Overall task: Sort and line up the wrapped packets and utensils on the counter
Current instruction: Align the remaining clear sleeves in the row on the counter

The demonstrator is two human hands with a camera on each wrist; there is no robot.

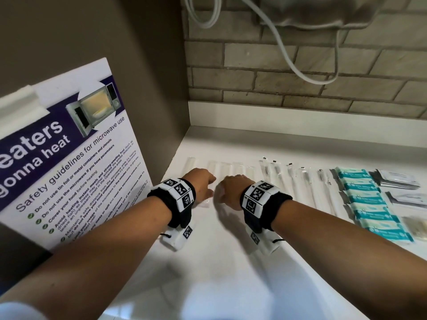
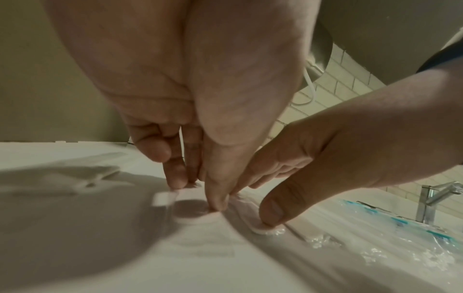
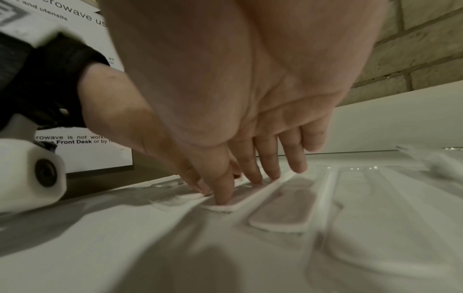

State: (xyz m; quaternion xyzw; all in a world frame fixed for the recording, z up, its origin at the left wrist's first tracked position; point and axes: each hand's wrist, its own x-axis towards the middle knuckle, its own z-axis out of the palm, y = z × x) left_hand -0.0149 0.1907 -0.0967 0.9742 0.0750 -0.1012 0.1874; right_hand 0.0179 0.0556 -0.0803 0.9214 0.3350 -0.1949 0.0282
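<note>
White counter [image 1: 231, 262], set into a corner between a taupe side panel and a brick back wall. Row of clear-wrapped white utensils [image 1: 233, 168] laid side by side across the counter from near the side panel rightward, handles toward the person; further wrapped utensils with small dark tabs [image 1: 288, 179] continue the row to the right. Beyond these, a column of teal-and-white packets [image 1: 367, 204], overlapping one another, and at the far right grey-and-white sachets [image 1: 397, 180] in a stack. Left hand [image 1: 201, 184]: palm down over the near ends of the left utensils, fingertips [image 2: 175, 178] and thumb pressing straight down onto a wrapped utensil on the counter; nothing gripped. Right hand [image 1: 233, 189]: just beside the left, almost touching it, palm down, fingers [image 3: 253, 174] extended and pressing on the flat handle of a wrapped white utensil [image 3: 240, 200]; a second flat handle [image 3: 288, 210] lies just beside it, untouched. Microwave safety poster [image 1: 76, 158] leaning against the side panel at left. White cable [image 1: 284, 49] hanging along the brick wall. Chrome tap [image 2: 431, 200] visible in the left wrist view, far right.
</note>
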